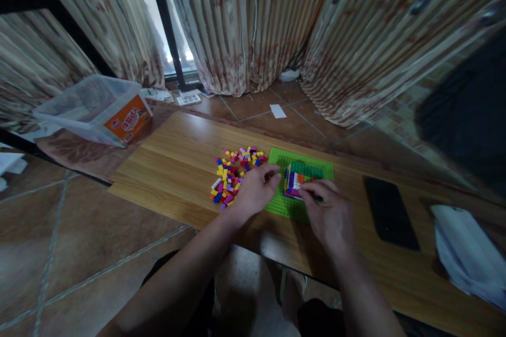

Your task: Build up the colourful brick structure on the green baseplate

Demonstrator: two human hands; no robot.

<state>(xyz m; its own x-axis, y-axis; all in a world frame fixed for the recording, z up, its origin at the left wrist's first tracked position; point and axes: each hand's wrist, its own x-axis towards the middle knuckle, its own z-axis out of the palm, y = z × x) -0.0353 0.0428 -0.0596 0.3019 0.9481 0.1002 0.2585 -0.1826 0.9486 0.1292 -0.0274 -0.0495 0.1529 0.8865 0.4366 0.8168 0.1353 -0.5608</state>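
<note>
A green baseplate (284, 160) lies on the low wooden table (177, 168). On it stands a small block build (300, 176) in green, white, orange, purple and blue. My left hand (255, 189) rests at the plate's left edge, its fingers curled and pinched near the build; what they hold is too small to make out. My right hand (330, 216) lies at the build's front right corner with its fingertips closed against it. A pile of loose small bricks (235, 174), yellow, pink, red and blue, lies just left of the plate.
A black phone (389, 213) lies flat on the table to the right, with a white cloth or bag (466, 253) beyond it. A clear plastic tub with an orange label (97, 108) stands at the back left. Curtains hang behind, and the floor is tiled.
</note>
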